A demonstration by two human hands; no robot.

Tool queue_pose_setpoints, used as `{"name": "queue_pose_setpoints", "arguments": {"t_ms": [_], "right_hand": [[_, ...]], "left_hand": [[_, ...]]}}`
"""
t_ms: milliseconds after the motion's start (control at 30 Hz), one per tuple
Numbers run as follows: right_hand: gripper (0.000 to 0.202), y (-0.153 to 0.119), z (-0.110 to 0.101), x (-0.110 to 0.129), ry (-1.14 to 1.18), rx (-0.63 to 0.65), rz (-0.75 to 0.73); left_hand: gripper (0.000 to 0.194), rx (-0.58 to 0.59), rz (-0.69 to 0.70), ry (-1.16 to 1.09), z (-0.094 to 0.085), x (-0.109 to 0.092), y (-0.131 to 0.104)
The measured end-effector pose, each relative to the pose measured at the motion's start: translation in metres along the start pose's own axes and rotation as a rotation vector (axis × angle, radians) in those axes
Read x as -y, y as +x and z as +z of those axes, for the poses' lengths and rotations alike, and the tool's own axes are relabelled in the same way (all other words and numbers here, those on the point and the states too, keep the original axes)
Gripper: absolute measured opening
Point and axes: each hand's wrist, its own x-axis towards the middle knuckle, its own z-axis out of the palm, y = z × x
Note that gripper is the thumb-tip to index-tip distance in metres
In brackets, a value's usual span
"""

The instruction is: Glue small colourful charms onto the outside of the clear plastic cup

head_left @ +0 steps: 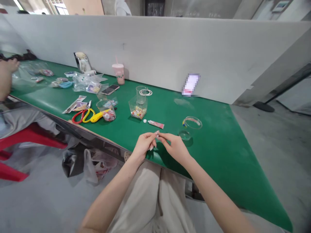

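My left hand (145,144) and my right hand (173,144) meet above the table's front edge, fingertips pinched round a small pinkish piece (157,133), too small to name. Just beyond them lies a red and white tube (156,124), with a white cap (145,121) at its left end. A clear container (138,109) of small colourful pieces stands further left. To the right of my hands are a small clear dish (184,135) and a round clear lid (192,122).
On the green table (218,155), left, lie red scissors (79,117), a yellow-handled tool (97,116), a phone (110,89) and plastic bags (85,81). A pink cup (119,74) stands by the partition (155,51). Another person's arm (6,77) shows far left.
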Motion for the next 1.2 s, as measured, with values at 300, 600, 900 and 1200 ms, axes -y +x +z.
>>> {"name": "queue_pose_setpoints", "arguments": {"t_ms": [300, 600, 900, 1200], "right_hand": [[0.036, 0.069, 0.027, -0.035, -0.272, 0.018, 0.043], [0.025, 0.075, 0.022, -0.020, 0.339, -0.103, 0.128], [0.024, 0.065, 0.000, 0.004, 1.091, 0.109, 0.269], [0.018, 0.060, -0.005, 0.005, 1.079, 0.115, 0.226]], "left_hand": [[0.039, -0.175, 0.122, -0.132, -0.011, 0.009, 0.013], [0.035, -0.250, 0.221, -0.115, -0.011, 0.011, 0.006], [0.031, -0.256, 0.223, -0.082, -0.009, 0.010, 0.002], [0.034, -0.270, 0.209, -0.020, -0.007, 0.008, 0.000]]}}
